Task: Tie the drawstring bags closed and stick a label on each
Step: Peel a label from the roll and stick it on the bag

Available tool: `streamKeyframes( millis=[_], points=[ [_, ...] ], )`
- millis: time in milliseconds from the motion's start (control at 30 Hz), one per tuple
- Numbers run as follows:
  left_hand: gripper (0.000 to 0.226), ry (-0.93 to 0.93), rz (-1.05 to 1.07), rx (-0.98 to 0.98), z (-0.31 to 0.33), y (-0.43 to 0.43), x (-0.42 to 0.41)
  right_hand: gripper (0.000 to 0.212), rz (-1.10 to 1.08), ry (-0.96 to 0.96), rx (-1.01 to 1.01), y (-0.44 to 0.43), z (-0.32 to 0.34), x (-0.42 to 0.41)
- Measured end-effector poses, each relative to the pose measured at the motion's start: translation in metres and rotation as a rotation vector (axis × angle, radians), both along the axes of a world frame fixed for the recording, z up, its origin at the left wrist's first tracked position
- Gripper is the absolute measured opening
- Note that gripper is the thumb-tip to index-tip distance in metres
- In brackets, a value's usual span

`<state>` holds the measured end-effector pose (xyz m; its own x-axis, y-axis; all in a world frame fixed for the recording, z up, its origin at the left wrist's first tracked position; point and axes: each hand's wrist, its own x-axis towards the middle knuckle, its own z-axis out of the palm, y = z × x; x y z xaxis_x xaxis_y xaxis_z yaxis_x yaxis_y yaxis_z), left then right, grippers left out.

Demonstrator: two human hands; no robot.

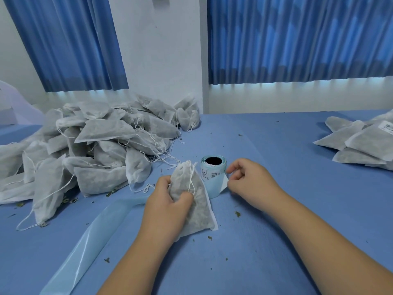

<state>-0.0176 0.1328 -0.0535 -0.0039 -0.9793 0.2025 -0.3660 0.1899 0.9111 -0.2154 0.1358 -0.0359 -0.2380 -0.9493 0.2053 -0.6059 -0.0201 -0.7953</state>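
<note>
White mesh bag (198, 211) — left hand (168, 202) grips it | right hand (249, 180) pinches label (223, 184) — beside roll (213, 167)

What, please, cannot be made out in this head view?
Head view throughout.
Print on the pale blue label roll: too small and blurred.
Label on the right-hand pile of grey fabric bags: cut by the frame edge.
What the right hand pinches: hidden by its fingers.
</note>
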Motion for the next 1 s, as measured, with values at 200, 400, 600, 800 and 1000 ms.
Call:
streamKeyframes(
  millis=[200,400,600,800,1000],
  points=[
    [0.016,-0.010,0.033,0.021,0.001,0.000,0.001,0.016,-0.035,0.009,0.113,0.001,0.004,-0.009],
    [0.016,-0.032,0.059,0.043,0.002,0.000,0.002,0.010,-0.079,0.029,0.209,0.007,0.011,-0.023],
    [0.017,0.034,0.008,0.003,0.005,0.004,0.003,0.020,-0.004,-0.178,0.063,0.019,0.029,-0.026],
    [0.026,0.154,-0.151,-0.068,0.016,0.014,-0.006,0.024,0.369,-0.607,-0.146,0.042,0.048,-0.011],
    [0.034,0.101,-0.313,0.013,0.032,0.008,-0.038,0.029,0.536,-0.748,-0.229,0.053,0.052,-0.014]
  ],
)
